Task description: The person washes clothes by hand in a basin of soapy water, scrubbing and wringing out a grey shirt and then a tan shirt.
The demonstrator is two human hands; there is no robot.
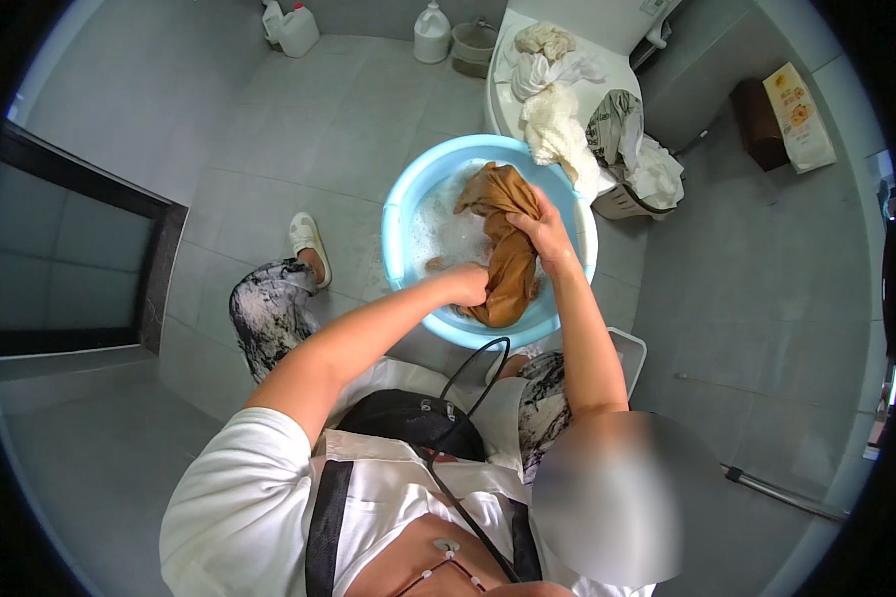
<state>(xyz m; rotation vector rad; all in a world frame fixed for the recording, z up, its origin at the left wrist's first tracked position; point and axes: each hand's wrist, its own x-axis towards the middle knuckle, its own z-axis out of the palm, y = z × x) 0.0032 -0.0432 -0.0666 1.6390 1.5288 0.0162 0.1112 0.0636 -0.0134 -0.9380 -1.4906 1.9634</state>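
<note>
A wet brown garment (513, 261) is bunched lengthwise over a light blue basin (405, 169) of sudsy water (438, 224). My right hand (546, 231) is closed around the garment's upper right part. Lower down, my left hand (465, 285) grips its lower left edge, with the fingertips hidden behind the cloth. Part of the garment's lower end hangs into the basin. Which kind of garment it is, I cannot tell.
Cream and white clothes (558, 119) lie on the toilet lid (617, 75), reaching the basin's rim. A basket (622, 202) of clothes stands to the right. Plastic jugs (432, 35) and a small bucket (474, 47) sit at the back wall. A black cable (476, 383) hangs near the basin's front.
</note>
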